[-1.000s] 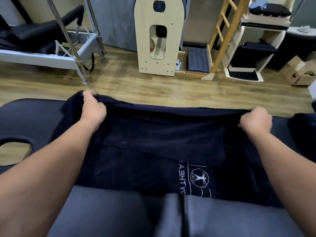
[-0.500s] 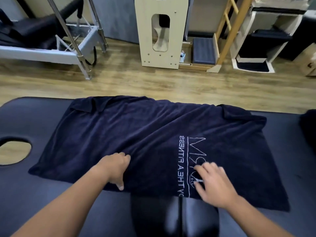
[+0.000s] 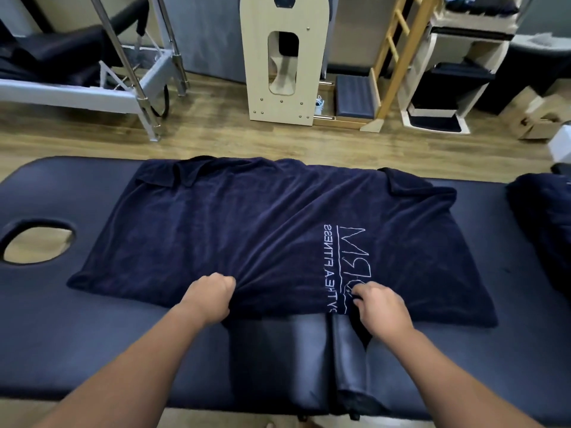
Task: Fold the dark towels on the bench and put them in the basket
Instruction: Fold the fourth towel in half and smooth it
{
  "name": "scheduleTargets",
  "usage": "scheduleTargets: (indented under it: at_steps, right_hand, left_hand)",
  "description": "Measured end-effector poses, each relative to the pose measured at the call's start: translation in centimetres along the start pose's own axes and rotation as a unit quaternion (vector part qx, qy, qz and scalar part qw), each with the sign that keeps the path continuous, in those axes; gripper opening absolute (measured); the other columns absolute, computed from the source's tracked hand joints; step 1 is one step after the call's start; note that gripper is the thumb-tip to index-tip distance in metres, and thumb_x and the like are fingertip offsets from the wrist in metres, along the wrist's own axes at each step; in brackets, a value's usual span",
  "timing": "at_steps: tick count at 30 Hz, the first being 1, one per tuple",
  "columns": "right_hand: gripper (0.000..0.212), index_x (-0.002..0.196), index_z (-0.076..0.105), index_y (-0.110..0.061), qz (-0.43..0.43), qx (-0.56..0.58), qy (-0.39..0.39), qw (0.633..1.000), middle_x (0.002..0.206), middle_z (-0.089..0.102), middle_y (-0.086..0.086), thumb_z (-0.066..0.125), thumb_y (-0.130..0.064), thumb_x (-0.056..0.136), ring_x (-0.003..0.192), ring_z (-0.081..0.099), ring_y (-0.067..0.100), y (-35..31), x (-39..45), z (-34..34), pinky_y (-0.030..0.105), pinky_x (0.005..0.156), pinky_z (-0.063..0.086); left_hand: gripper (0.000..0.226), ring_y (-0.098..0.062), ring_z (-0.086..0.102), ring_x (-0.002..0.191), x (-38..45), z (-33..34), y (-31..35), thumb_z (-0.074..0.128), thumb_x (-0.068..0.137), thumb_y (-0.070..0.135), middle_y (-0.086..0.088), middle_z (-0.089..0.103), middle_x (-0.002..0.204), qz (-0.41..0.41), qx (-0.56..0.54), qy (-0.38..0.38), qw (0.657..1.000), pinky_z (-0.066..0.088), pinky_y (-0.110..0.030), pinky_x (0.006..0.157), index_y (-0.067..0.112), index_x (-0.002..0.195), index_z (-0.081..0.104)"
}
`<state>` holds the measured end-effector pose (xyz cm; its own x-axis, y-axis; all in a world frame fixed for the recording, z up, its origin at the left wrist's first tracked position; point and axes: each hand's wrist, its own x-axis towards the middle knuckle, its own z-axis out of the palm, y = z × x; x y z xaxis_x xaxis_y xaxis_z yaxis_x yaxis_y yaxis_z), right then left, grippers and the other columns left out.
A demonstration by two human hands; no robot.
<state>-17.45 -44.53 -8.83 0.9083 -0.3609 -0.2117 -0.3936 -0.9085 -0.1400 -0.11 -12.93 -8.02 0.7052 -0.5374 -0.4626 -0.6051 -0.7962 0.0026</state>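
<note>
Both hands pinch the near edge of the towel [image 3: 247, 236]: the left hand [image 3: 210, 296] bunches cloth, the right hand [image 3: 381, 307] grips beside the printed lettering [image 3: 343, 267], likely to lift that edge for a fold. The towel lies spread across the worktop [image 3: 77, 335], right of its oval hole [image 3: 37, 244]; another dark towel [image 3: 543, 223] sits beyond its right end.

Both bare forearms outstretched, left hand [image 3: 209, 296] and right hand [image 3: 380, 307] with fingers curled, pinching fabric.

Pilates studio, reformer frame [image 3: 92, 88], wooden ladder barrel [image 3: 389, 57], padded bench [image 3: 77, 335]
</note>
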Motion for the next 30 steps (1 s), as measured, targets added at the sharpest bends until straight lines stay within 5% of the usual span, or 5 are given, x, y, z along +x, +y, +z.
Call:
scheduleTargets:
  at_steps: [6, 15, 20, 26, 30]
  right_hand:
    - [0.013, 0.101, 0.066, -0.027, 0.001, -0.019, -0.062, 0.998, 0.1, 0.07, -0.004, 0.057, -0.031, 0.093, 0.098, 0.066, 0.025, -0.3, -3.8, -0.1, 0.033, 0.071, 0.046]
    - [0.008, 0.071, 0.064, -0.025, -0.064, -0.074, -0.263, 0.96, 0.084, 0.069, -0.005, 0.056, -0.026, 0.069, 0.082, 0.064, 0.02, -2.6, -5.4, -2.3, 0.027, 0.067, 0.053]
    - [0.017, 0.082, 0.066, -0.028, -0.07, 0.014, -0.175, 0.982, 0.083, 0.068, -0.009, 0.056, -0.04, 0.075, 0.083, 0.065, 0.017, -7.0, -3.1, -2.6, 0.033, 0.073, 0.055]
    - [0.026, 0.114, 0.067, -0.026, -0.172, 0.09, -0.089, 0.977, 0.115, 0.06, -0.006, 0.06, -0.037, 0.092, 0.112, 0.056, 0.019, -14.2, 1.3, -2.2, 0.036, 0.097, 0.048]
    - [0.03, 0.123, 0.064, -0.026, -0.217, 0.069, -0.069, 0.971, 0.124, 0.057, -0.006, 0.06, -0.036, 0.095, 0.116, 0.051, 0.021, -18.2, 5.7, -2.3, 0.037, 0.099, 0.046]
  left_hand:
    - [0.015, -0.028, 0.059, 0.087, -3.7, 1.3, 0.8, 0.057, 0.088, 0.013, -0.005, 0.057, 0.099, 0.002, -0.011, -0.02, 1.0, 0.045, -0.032, 0.071, 0.017, 0.09, 0.042]
    - [0.014, -0.02, 0.058, 0.08, -9.2, 4.0, -0.5, 0.059, 0.083, 0.015, 0.002, 0.06, 0.094, -0.002, -0.124, -0.043, 0.991, 0.054, -0.036, 0.073, 0.023, 0.084, 0.048]
    - [0.033, -0.01, 0.061, 0.071, -10.1, 4.3, -2.1, 0.069, 0.084, 0.054, 0.008, 0.064, 0.077, -0.046, -0.264, -0.013, 0.963, 0.055, -0.034, 0.07, 0.028, 0.079, 0.051]
    - [0.024, -0.024, 0.06, 0.092, -10.3, 5.0, -5.7, 0.053, 0.097, 0.038, 0.003, 0.053, 0.097, -0.176, -0.206, 0.073, 0.96, 0.052, -0.039, 0.081, 0.021, 0.083, 0.043]
    - [0.024, -0.029, 0.055, 0.106, -10.3, 5.1, -8.9, 0.056, 0.096, 0.04, -0.003, 0.046, 0.106, -0.254, -0.197, 0.08, 0.944, 0.051, -0.043, 0.089, 0.021, 0.09, 0.042]
